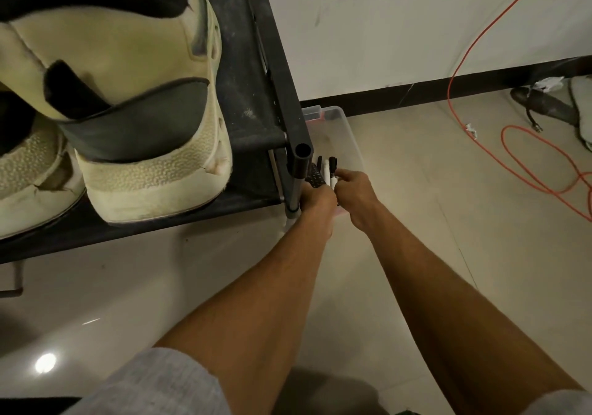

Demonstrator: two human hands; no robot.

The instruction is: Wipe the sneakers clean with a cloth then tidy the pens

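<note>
Grey sleeves [153, 382] fill the bottom edge of the head view, and 2 bare forearms reach forward from them to meet over the floor [416, 222].

The pens [323, 171] stand as an upright bundle just above both hands: a black speckled one, a white one and at least 2 black ones, tips pointing away from the camera. The left hand [315, 201] is seen from the back, its fingers wrapped round the lower part of the bundle. The right hand [355, 193] comes in from the right, touching the left hand, and its curled fingertips pinch the bundle at the white pen. How far down the pens go is hidden behind the knuckles.

Both hands and the pens are over the near end of a clear plastic box [339, 126], which sits on the floor just beside the corner post of a dark shoe rack [302, 158]. The left hand is right against that post.

On the rack's top shelf, to the left, 2 worn cream sneakers [144, 126] stand side by side with their heels toward the camera, well apart from the hands.

Farther right, an orange cable [525, 158] loops across the floor and runs up the white wall [384, 30], above a black skirting [448, 84].
</note>
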